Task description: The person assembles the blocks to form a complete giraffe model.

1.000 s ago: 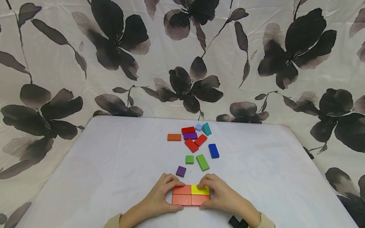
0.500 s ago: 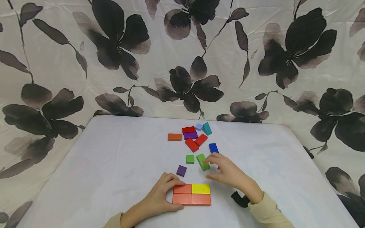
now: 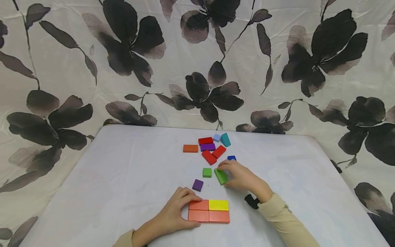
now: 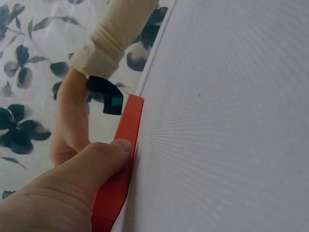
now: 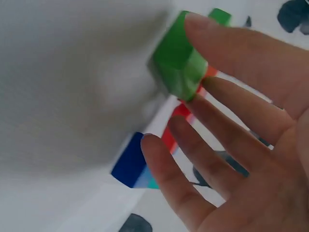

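Note:
In the head view, three coral blocks [image 3: 199, 216] and one yellow block [image 3: 218, 205] lie edge to edge as a flat rectangle on the white table. My left hand [image 3: 177, 212] grips its left end, fingers at the far edge and thumb at the near edge. The left wrist view shows that thumb against the side of a coral block [image 4: 126, 121]. Farther out, my right hand [image 3: 242, 175] pinches a green rectangular block [image 3: 220, 176]. Thumb and fingertips meet opposite ends of this green block [image 5: 176, 50] in the right wrist view.
Beside the right hand are a small green block [image 3: 207, 172] and a dark purple block [image 3: 198, 185]. A blue block [image 3: 231, 157] is partly hidden behind it. Red blocks [image 3: 209, 157], a purple block [image 3: 207, 147], an orange block [image 3: 190, 148] and a teal triangular block [image 3: 225, 140] lie farther back.
The right hand has left the yellow block, moved away to the green block and closed its fingers on it. The left hand has stayed at the rectangle.

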{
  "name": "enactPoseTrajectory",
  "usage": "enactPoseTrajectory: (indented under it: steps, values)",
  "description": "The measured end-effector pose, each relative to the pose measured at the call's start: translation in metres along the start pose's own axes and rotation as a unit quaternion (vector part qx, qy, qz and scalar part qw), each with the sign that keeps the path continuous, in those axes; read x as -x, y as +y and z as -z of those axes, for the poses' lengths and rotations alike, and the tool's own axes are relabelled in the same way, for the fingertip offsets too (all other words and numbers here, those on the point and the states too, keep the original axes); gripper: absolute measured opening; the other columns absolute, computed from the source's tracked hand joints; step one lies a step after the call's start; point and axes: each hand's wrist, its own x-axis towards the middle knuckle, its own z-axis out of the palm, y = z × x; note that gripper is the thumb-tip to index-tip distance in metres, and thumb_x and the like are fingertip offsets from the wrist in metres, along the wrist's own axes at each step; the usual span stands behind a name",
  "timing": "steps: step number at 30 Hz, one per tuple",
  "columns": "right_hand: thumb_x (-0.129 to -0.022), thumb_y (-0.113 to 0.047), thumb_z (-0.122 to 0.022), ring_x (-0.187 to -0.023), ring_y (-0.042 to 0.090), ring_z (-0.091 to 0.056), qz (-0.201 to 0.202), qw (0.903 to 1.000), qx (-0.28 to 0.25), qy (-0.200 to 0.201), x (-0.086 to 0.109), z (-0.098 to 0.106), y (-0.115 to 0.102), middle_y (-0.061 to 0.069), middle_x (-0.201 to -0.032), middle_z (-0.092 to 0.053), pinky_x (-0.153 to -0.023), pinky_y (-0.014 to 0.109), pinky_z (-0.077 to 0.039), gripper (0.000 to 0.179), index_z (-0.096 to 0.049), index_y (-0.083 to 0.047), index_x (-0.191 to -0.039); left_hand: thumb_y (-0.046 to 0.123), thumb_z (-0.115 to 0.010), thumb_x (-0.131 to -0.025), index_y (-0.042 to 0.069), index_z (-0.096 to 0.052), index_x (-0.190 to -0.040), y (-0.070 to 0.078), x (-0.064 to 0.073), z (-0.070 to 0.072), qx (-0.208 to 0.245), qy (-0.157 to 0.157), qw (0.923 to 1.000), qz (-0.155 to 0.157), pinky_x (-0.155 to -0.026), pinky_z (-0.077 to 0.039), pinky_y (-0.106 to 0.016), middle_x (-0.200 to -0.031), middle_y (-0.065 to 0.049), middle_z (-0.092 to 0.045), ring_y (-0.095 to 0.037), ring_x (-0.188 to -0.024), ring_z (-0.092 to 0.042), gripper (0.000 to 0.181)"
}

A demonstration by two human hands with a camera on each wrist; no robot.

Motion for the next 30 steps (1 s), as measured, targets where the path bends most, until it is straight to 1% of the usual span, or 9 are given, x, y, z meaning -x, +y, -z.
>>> enactPoseTrajectory:
  steps: [3, 8, 11, 15, 22, 27, 30]
  values:
    - [-0.077, -0.005, -0.084, -0.119, 0.028, -0.053, -0.001, 1.0, 0.002, 0.005, -0.001, -0.004, 0.003, 0.009, -0.128, -0.06, -0.097, 0.047, -0.048, 0.048, -0.069, -0.005, -0.123, 0.042, -0.087, -0.075, 0.028, -0.066, -0.121, 0.001, 0.0, -0.001, -0.001, -0.001, 1.0, 0.0, -0.09, -0.046, -0.029, -0.114, 0.016, -0.052, -0.007, -0.106, -0.043, 0.053]
    - [-0.077, -0.006, -0.084, -0.117, 0.028, -0.054, 0.015, 0.9996, 0.015, 0.017, 0.0, -0.005, 0.005, 0.009, -0.126, -0.06, -0.095, 0.047, -0.049, 0.048, -0.069, -0.004, -0.123, 0.043, -0.086, -0.075, 0.029, -0.066, -0.121, 0.0, 0.0, -0.001, -0.002, -0.001, 1.0, 0.001, -0.09, -0.046, -0.029, -0.114, 0.017, -0.052, -0.007, -0.106, -0.043, 0.053]
    - [-0.078, -0.01, -0.085, -0.116, 0.026, -0.053, 0.019, 0.9993, 0.025, 0.019, 0.001, -0.002, 0.004, 0.009, -0.127, -0.059, -0.094, 0.046, -0.05, 0.049, -0.068, -0.005, -0.125, 0.044, -0.086, -0.075, 0.029, -0.066, -0.121, -0.001, 0.0, -0.002, -0.003, 0.002, 1.0, 0.0, -0.09, -0.046, -0.029, -0.114, 0.018, -0.051, -0.007, -0.106, -0.043, 0.053]
    - [-0.079, -0.015, -0.084, -0.114, 0.025, -0.054, 0.012, 0.9992, 0.022, 0.03, 0.005, 0.005, 0.001, 0.008, -0.127, -0.059, -0.092, 0.044, -0.051, 0.049, -0.068, -0.006, -0.125, 0.043, -0.087, -0.074, 0.029, -0.066, -0.121, -0.003, 0.0, -0.002, -0.002, 0.006, 1.0, -0.005, -0.089, -0.046, -0.029, -0.114, 0.018, -0.052, -0.007, -0.106, -0.043, 0.053]
    - [-0.078, -0.018, -0.086, -0.111, 0.024, -0.056, 0.031, 0.997, 0.029, 0.065, 0.022, 0.024, -0.01, 0.007, -0.124, -0.06, -0.087, 0.042, -0.054, 0.049, -0.069, -0.008, -0.124, 0.043, -0.087, -0.074, 0.028, -0.066, -0.121, -0.003, 0.0, -0.003, -0.006, 0.007, 0.9999, -0.01, -0.09, -0.046, -0.029, -0.113, 0.017, -0.052, -0.007, -0.106, -0.043, 0.053]
    - [-0.075, -0.021, -0.088, -0.114, 0.024, -0.055, 0.034, 0.9943, 0.051, 0.088, 0.041, 0.036, -0.027, 0.006, -0.125, -0.059, -0.086, 0.041, -0.055, 0.055, -0.069, -0.011, -0.126, 0.041, -0.088, -0.074, 0.028, -0.066, -0.12, -0.002, 0.0, -0.002, -0.006, 0.007, 0.9999, -0.01, -0.09, -0.046, -0.029, -0.113, 0.017, -0.052, -0.007, -0.106, -0.043, 0.053]
    - [-0.073, -0.022, -0.09, -0.113, 0.023, -0.056, 0.05, 0.9914, 0.064, 0.102, 0.052, 0.042, -0.037, 0.005, -0.124, -0.059, -0.085, 0.039, -0.055, 0.057, -0.069, -0.01, -0.124, 0.041, -0.087, -0.074, 0.029, -0.066, -0.121, -0.002, 0.0, -0.002, -0.006, 0.006, 0.9999, -0.007, -0.09, -0.046, -0.03, -0.113, 0.017, -0.052, -0.007, -0.106, -0.042, 0.053]
